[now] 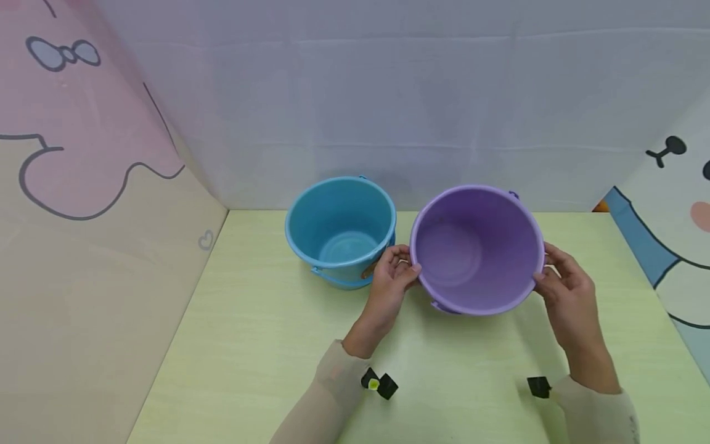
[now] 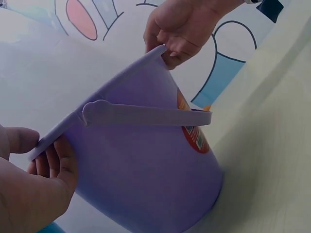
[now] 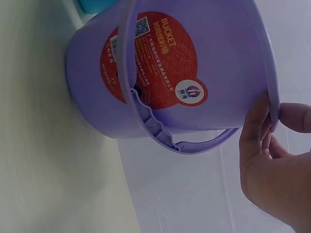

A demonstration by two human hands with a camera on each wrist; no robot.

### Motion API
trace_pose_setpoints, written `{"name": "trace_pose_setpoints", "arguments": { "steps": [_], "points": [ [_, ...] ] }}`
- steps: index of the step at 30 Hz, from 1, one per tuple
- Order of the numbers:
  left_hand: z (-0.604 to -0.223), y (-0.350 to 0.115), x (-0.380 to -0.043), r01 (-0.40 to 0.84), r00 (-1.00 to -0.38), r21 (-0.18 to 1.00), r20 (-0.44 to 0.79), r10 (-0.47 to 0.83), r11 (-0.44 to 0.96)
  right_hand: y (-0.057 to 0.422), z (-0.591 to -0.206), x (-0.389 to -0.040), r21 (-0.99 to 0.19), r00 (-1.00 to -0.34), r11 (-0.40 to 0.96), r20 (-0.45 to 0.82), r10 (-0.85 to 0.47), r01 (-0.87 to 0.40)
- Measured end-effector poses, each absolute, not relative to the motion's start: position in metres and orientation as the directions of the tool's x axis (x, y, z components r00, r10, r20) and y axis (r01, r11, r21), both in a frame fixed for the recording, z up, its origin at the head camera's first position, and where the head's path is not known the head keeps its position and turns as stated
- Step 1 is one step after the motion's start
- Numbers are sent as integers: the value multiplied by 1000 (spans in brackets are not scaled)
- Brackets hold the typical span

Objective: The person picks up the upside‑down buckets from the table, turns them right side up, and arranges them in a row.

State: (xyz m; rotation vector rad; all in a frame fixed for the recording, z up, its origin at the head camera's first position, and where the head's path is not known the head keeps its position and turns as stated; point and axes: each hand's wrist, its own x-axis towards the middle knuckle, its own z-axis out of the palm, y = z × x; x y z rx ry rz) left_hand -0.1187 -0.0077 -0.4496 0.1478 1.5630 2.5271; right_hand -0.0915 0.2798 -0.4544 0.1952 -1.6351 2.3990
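Observation:
A purple bucket is held between both hands, its mouth facing the head camera. My left hand pinches the rim on its left side, thumb inside and fingers curled under the lip. On the opposite side my right hand pinches the rim in the same way. The bucket's handle hangs down against its outer wall. A round red label shows on the bucket's outside in the right wrist view. Just left of my left hand stands a blue bucket, upright on the table with its handle lowered.
The pale yellow-green table meets a white cloth backdrop behind the buckets. Side panels with cartoon drawings, a pink one at left and a white and blue one at right, flank the table.

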Motion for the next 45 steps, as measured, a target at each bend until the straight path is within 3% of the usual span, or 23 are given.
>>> {"name": "trace_pose_setpoints", "arguments": {
  "steps": [11,25,45],
  "points": [
    [-452,-5,-124,-79,-982,886,10,189,-457,282,-450,-98,-917,-975,-333,190,117,-219],
    [-450,5,-132,-130,-989,840,-75,124,-527,278,-443,-107,-910,-988,-386,137,67,-152],
    [-446,14,-144,-170,-983,718,-167,70,-675,271,-440,-124,-864,-991,-487,86,105,-127]
  ]
}}
